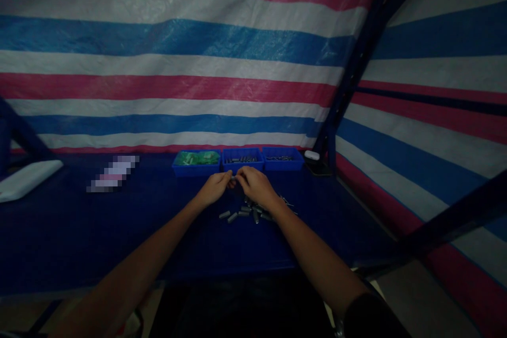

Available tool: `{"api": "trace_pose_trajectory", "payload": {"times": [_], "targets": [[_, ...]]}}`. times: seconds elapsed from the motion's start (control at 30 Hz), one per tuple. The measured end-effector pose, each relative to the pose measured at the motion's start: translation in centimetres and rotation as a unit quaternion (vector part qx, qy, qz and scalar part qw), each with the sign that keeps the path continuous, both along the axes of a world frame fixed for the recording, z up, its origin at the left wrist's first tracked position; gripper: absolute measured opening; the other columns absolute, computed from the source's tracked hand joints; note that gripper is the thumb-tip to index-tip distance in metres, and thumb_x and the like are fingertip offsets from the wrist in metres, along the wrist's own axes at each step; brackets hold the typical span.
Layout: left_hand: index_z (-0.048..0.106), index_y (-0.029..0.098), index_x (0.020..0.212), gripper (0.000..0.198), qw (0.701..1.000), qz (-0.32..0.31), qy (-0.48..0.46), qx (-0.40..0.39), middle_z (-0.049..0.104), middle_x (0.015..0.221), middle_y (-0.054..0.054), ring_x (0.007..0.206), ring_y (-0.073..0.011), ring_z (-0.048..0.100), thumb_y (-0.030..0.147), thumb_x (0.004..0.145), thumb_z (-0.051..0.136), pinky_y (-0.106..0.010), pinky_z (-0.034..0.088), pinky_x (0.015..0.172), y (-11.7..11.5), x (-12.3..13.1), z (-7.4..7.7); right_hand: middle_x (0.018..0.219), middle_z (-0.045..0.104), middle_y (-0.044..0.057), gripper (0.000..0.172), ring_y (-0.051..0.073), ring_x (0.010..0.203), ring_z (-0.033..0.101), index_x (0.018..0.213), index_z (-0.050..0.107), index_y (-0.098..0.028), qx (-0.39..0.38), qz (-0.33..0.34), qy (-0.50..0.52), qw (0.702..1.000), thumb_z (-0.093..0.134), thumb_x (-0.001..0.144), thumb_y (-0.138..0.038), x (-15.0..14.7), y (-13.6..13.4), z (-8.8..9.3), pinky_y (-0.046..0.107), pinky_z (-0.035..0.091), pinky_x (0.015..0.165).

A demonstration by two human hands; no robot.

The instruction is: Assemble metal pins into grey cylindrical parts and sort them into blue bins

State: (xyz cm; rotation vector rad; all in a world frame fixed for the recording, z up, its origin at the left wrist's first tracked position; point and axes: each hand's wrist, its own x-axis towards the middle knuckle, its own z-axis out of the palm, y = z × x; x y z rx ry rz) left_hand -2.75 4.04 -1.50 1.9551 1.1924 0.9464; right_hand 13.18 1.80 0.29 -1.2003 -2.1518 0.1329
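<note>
Both hands meet above the blue table, just in front of the bins. My left hand (216, 188) is closed, its fingertips pinching a small grey metal piece (233, 177). The fingers of my right hand (256, 186) are closed on the other end of that piece; its exact shape is too small and dark to tell. Below the hands lies a loose pile of short grey metal cylinders (244, 211), partly hidden by my right wrist. Thin metal pins or screws (288, 202) lie to the right of my right forearm.
Three blue bins stand along the back: one with green plastic bags (197, 158), one with metal cylinders (242, 159), one with thin metal parts (279, 158). A white case (311, 155) and a dark phone-like slab (319, 169) sit right; a white object (29, 179) lies far left.
</note>
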Motion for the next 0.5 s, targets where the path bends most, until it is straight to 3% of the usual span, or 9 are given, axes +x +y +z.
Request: {"api": "trace_pose_trajectory", "payload": {"times": [0.17, 0.3, 0.4, 0.5], "targets": [[0.055, 0.014, 0.073, 0.034, 0.999, -0.036, 0.006, 0.007, 0.062, 0.071, -0.003, 0.069, -0.0153, 0.057, 0.041, 0.083, 0.036, -0.028, 0.046, 0.068, -0.2, 0.4, -0.1, 0.078, 0.059, 0.002, 0.014, 0.013, 0.073, 0.054, 0.087, 0.053, -0.017, -0.021, 0.013, 0.058, 0.998, 0.040, 0.087, -0.023, 0.0, 0.4, -0.5, 0.023, 0.037, 0.068], [0.053, 0.015, 0.070, 0.029, 0.998, -0.029, 0.060, 0.017, 0.060, 0.068, -0.002, 0.066, -0.0148, 0.056, 0.034, 0.083, 0.036, -0.027, 0.044, 0.065, -0.3, 0.3, -0.2, 0.081, 0.060, 0.002, 0.015, 0.012, 0.075, 0.055, 0.090, 0.054, -0.018, -0.031, 0.038, 0.038, 0.998, 0.039, 0.086, -0.021, -0.4, 0.3, -0.7, 0.023, 0.036, 0.070], [0.054, 0.015, 0.075, 0.024, 0.992, -0.060, 0.106, 0.042, 0.059, 0.068, -0.001, 0.064, -0.0136, 0.054, 0.030, 0.082, 0.037, -0.026, 0.043, 0.063, -0.7, 0.2, 0.1, 0.084, 0.061, 0.003, 0.013, 0.014, 0.077, 0.054, 0.090, 0.055, -0.018, -0.032, 0.001, 0.013, 0.999, 0.044, 0.085, -0.023, -0.1, 0.4, -0.6, 0.024, 0.036, 0.070], [0.057, 0.015, 0.086, 0.018, 0.972, -0.132, 0.173, 0.084, 0.059, 0.075, -0.002, 0.067, -0.0130, 0.054, 0.026, 0.079, 0.045, -0.024, 0.043, 0.064, -1.3, 0.0, 0.7, 0.082, 0.061, 0.003, 0.015, 0.014, 0.074, 0.054, 0.090, 0.056, -0.018, -0.040, -0.040, 0.022, 0.998, 0.044, 0.085, -0.026, 0.7, 0.8, -0.4, 0.024, 0.035, 0.067]]}}
